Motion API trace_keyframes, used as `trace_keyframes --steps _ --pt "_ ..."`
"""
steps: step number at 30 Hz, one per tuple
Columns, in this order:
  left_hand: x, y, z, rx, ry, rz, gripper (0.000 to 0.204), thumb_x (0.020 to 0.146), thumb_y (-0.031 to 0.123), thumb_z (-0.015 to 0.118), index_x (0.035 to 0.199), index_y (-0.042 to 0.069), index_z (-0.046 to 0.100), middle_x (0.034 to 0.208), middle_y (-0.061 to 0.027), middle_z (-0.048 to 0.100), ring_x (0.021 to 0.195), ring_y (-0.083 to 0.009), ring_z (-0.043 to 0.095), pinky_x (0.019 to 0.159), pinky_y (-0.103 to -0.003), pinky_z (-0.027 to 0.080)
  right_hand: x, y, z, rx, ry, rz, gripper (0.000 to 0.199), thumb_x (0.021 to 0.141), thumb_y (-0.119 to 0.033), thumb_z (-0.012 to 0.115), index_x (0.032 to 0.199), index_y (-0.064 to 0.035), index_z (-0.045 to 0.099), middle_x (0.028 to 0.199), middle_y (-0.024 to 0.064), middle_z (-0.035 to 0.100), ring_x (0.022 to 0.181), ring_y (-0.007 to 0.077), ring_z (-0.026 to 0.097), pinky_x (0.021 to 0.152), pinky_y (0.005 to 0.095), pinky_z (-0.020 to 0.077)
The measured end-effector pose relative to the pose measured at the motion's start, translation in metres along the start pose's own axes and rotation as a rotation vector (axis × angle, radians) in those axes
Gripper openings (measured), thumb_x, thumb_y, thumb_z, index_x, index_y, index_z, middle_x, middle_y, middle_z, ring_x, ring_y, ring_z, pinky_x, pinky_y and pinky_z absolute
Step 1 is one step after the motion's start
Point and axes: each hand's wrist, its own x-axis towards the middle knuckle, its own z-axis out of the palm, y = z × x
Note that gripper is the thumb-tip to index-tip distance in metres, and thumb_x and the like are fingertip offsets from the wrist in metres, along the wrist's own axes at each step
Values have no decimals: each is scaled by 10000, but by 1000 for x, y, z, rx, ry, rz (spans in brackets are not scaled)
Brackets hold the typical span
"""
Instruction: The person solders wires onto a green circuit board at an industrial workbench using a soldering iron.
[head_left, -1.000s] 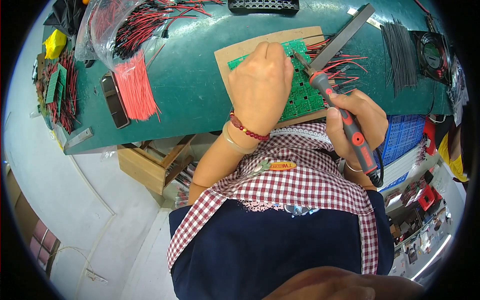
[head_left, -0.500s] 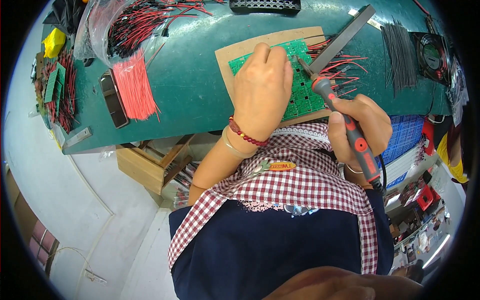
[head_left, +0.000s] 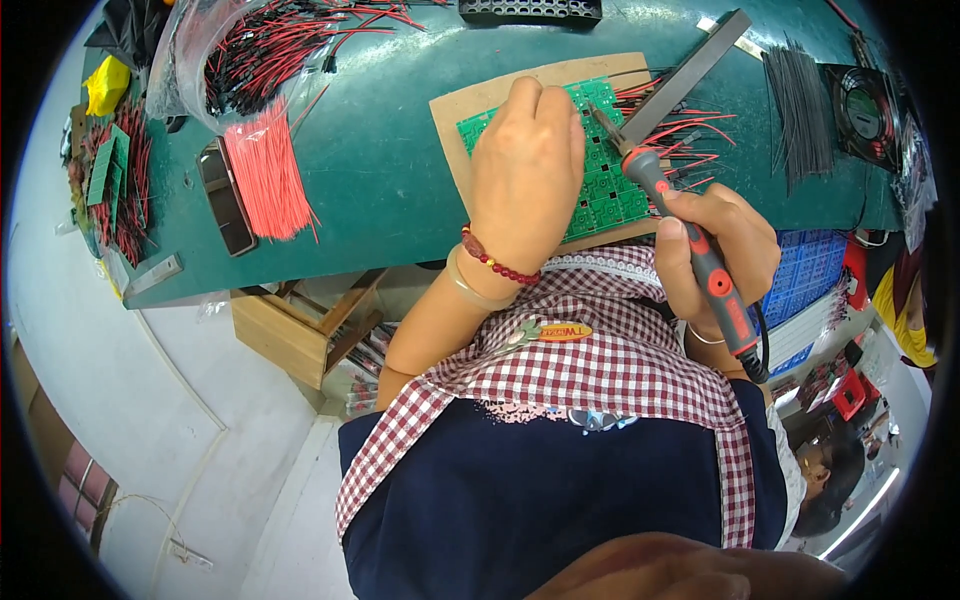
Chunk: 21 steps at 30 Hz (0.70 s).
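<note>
A green circuit board panel (head_left: 606,190) lies on a piece of brown cardboard (head_left: 450,112) on the table. My right hand (head_left: 722,255) is wrapped round the grey and red handle of a soldering iron (head_left: 712,270); its tip points at the board's upper part. Over the board's left half is my left hand (head_left: 528,165), fingers curled together and pointing away from me. Its fingertips are hidden behind the hand, so what they pinch does not show. Red and black wires (head_left: 700,125) stick out from the board's right side, and a long grey bar (head_left: 690,72) lies across them.
Red wires (head_left: 270,185) lie beside a dark phone (head_left: 228,200) on the green table (head_left: 370,190). Bagged red-black wires (head_left: 265,60) are behind them. At the right are black wires (head_left: 798,115) and a small fan (head_left: 865,115). Another person (head_left: 830,475) appears at lower right.
The iron's tip has shifted slightly left and away from me. My left hand has moved slightly farther over the board. Another person's head has come into view at lower right.
</note>
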Motion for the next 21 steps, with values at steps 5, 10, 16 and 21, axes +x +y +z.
trace_keyframes --steps 5,10,16,21 --pt "-5 4 -6 2 -7 -18 84 811 8 659 803 13 576 812 -124 575 631 -308 609 553 -391 487 -2 -4 -6 -11 8 -45 192 660 21 670 851 29 646 678 111 643 456 183 513 445 283 414" --pt "-9 4 -10 -50 -8 -16 98 802 17 680 821 27 585 800 -106 571 647 -278 615 547 -374 487 -7 -11 -16 0 37 11 190 701 27 665 885 56 628 669 118 615 450 171 478 436 286 380" --pt "-17 8 -15 31 -55 -21 105 792 15 691 806 26 587 794 -93 584 645 -249 621 543 -352 487 -19 -15 -19 59 9 -20 205 701 24 666 902 46 629 626 99 577 441 183 463 432 293 363" --pt "-20 6 -13 -107 -42 -29 112 800 61 683 826 46 575 810 -96 552 722 -290 596 586 -398 484 -16 -2 -8 71 225 30 198 814 32 640 1006 81 638 694 125 612 512 189 518 475 296 398"
